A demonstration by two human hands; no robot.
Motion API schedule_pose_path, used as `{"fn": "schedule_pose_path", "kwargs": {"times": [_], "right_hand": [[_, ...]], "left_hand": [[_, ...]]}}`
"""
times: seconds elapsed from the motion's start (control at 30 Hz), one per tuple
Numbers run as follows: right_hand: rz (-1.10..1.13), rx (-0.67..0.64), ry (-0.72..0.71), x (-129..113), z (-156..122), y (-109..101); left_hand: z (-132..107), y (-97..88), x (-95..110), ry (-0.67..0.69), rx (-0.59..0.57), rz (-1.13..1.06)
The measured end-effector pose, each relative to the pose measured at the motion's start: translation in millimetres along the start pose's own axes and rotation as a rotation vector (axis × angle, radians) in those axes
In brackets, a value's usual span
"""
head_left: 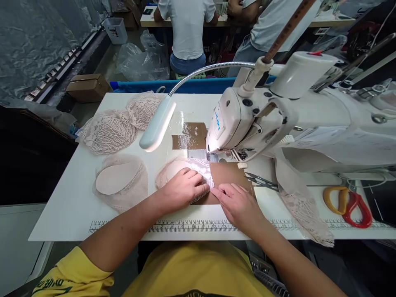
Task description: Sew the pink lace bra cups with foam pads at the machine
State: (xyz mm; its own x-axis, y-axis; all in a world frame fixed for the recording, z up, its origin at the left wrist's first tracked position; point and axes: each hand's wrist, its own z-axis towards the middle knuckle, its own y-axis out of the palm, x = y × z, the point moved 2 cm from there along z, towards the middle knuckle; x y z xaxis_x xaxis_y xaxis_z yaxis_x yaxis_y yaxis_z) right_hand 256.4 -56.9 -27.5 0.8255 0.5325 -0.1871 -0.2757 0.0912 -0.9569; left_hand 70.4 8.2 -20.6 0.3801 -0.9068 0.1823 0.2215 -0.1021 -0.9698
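A beige lace bra cup (201, 166) lies under the lamp, in front of the sewing machine's needle area (212, 156). My left hand (185, 186) rests over it, fingers curled and closed on its near edge. At the cup's right corner, my right hand (236, 202) has its fingertips pinched on the lace edge, close to the left thumb. The small fold between the fingertips is partly hidden. Brown tape or board (230, 175) covers the machine bed beneath and beside the hands.
To the left lie another cup piece with a pad (116, 181) and gathered lace cups (108, 132). A lamp (158, 123) hangs over the table. On the right are thread snips (262, 181), a lace strip (297, 198) and red-and-yellow-handled scissors (357, 210). Two people sit beyond.
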Motion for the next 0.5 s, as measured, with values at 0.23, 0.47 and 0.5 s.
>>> {"fn": "schedule_pose_path", "kwargs": {"times": [0.23,0.47,0.5], "right_hand": [[0.042,-0.016,0.024,1.7,-0.7,-3.1],[0.09,0.013,0.07,9.5,3.8,-3.1],[0.062,-0.005,0.068,9.2,5.3,-2.3]], "left_hand": [[1.6,1.2,3.5,0.003,-0.044,0.07],[1.8,1.8,4.3,-0.002,0.003,0.025],[1.7,1.8,3.9,-0.001,0.012,0.014]]}}
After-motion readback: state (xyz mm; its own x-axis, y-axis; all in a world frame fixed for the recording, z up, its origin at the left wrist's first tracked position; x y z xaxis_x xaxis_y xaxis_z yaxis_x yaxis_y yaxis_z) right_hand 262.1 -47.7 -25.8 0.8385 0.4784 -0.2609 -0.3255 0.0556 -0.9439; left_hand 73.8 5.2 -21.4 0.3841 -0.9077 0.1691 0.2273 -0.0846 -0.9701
